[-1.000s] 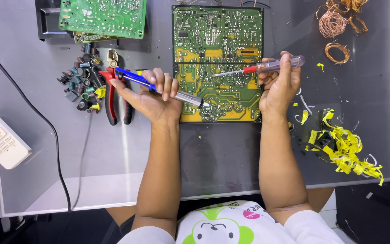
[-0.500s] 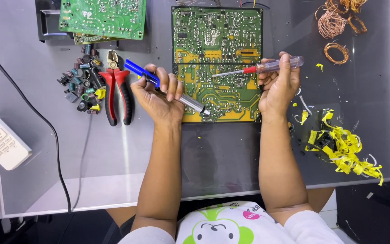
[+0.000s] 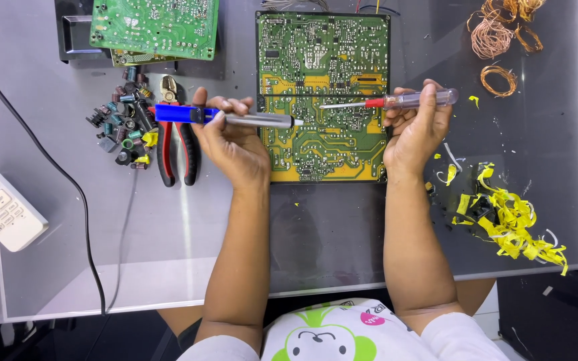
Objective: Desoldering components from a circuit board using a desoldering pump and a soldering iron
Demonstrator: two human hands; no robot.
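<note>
A green and yellow circuit board (image 3: 322, 40) lies solder side up on the clear table. My left hand (image 3: 232, 140) grips a tool with a blue handle and a silver barrel (image 3: 229, 117), held level, its white tip over the board's left half. My right hand (image 3: 415, 130) holds a screwdriver with a clear handle and a red collar (image 3: 396, 101). The screwdriver's metal shaft points left and its tip rests near the board's middle. The two tips are a short gap apart.
Red-handled pliers (image 3: 172, 144) lie left of my left hand beside a heap of small electronic parts (image 3: 123, 124). A second green board (image 3: 155, 27) sits top left. A white remote (image 3: 3, 210) and black cable (image 3: 68, 194) are at left. Copper wire coils (image 3: 500, 40) and yellow scraps (image 3: 510, 217) lie right.
My left hand has swung the blue-handled tool from a downward slant to level and moved its tip up the board towards the screwdriver tip. The right hand has stayed still.
</note>
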